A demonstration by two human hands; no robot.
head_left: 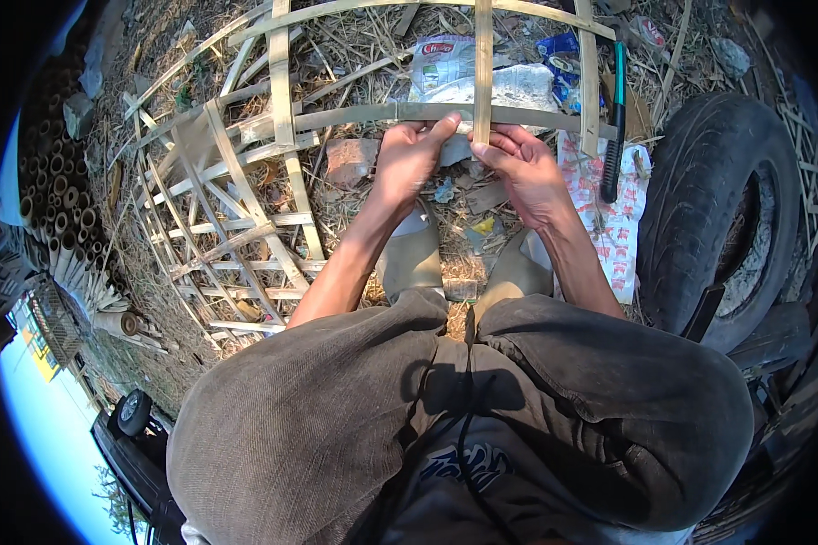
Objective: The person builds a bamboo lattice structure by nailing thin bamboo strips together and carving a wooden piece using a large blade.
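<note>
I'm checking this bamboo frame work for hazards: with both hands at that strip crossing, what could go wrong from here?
1. The left hand and right hand are bare on the split bamboo strip; its raw edges could likely cut or splinter the fingers.
2. The green-handled tool lies loose on the frame beside the right hand and might slide off if the frame shifts.
3. Plastic wrappers and straw under the frame may hide sharp offcuts.

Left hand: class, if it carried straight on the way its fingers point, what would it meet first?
The left hand points up and right at the curved horizontal bamboo strip. Its fingertips seem already on it, by the upright pale bamboo slat; depth is unclear.
</note>
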